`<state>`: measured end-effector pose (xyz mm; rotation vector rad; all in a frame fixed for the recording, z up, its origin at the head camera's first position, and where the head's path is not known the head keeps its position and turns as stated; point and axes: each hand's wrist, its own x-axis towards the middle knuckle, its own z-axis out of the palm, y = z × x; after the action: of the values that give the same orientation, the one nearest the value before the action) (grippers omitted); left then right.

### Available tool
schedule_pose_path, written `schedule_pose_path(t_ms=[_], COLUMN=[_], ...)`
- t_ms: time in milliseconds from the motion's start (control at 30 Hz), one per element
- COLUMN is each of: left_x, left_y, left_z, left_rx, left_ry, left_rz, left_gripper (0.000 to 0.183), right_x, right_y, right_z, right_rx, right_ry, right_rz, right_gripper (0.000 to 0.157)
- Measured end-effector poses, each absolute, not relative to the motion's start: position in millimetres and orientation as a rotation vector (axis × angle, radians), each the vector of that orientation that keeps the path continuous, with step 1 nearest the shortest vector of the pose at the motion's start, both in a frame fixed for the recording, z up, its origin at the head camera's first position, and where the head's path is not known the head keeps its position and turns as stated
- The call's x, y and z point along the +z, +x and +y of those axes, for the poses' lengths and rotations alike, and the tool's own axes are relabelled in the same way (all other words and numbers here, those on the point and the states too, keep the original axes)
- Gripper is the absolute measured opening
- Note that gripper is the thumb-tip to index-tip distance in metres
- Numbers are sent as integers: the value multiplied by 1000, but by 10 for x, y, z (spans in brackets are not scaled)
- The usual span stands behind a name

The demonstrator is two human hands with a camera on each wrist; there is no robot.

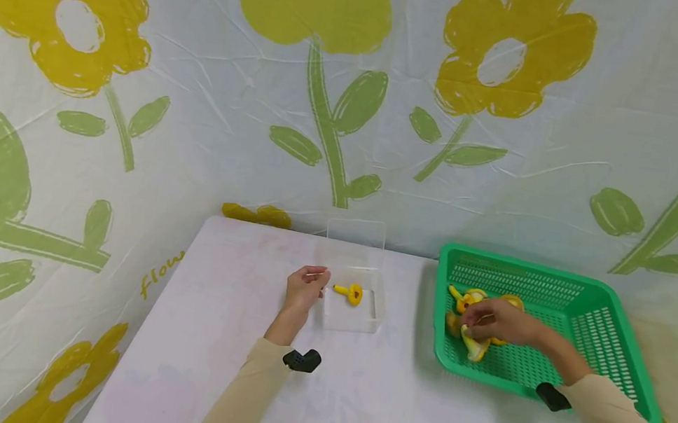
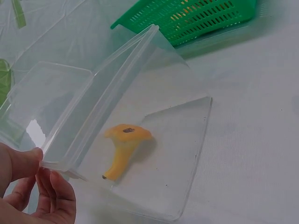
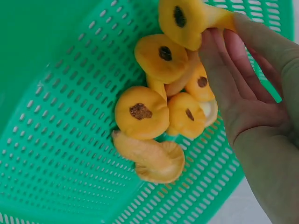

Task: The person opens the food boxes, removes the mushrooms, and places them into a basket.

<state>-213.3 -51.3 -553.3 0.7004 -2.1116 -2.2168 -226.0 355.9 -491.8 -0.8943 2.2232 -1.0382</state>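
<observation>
My right hand is over the green basket, pinching a yellow mushroom by its stem between thumb and fingers. Below it, several more yellow mushrooms with dark spots on their caps lie in a heap. On the left, my left hand pinches the upper edge of a clear plastic box between thumb and fingers. The box's transparent lid stands open at the back. Inside lies a single yellow mushroom, its cap and stem visible through the wall.
Both containers stand on a pale, faintly patterned table, the basket to the right of the box with a gap between. Close behind the table hangs a white sheet printed with yellow flowers, which also rises along the left side.
</observation>
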Motion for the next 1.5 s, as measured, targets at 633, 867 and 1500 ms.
schedule_pose_path(t_ms=[633,867,1500], left_x=[-5562,-5570,-5544], left_y=[-2127,-2128,-2112], left_z=[-516,-526,-515], left_rx=[-2202,-2207,-2179], left_ry=[655,653,701], left_rz=[-2100,-2109,-2166], left_gripper=[20,19,22], right_x=[-4959,-4810,-4557], right_y=[-2196,-2186,-2241], right_z=[3343,3245,2543], right_rx=[-886,-1060,-1236], right_ry=[-931,-941,-741], right_rz=[2273,2333,2523], right_gripper=[19,14,17])
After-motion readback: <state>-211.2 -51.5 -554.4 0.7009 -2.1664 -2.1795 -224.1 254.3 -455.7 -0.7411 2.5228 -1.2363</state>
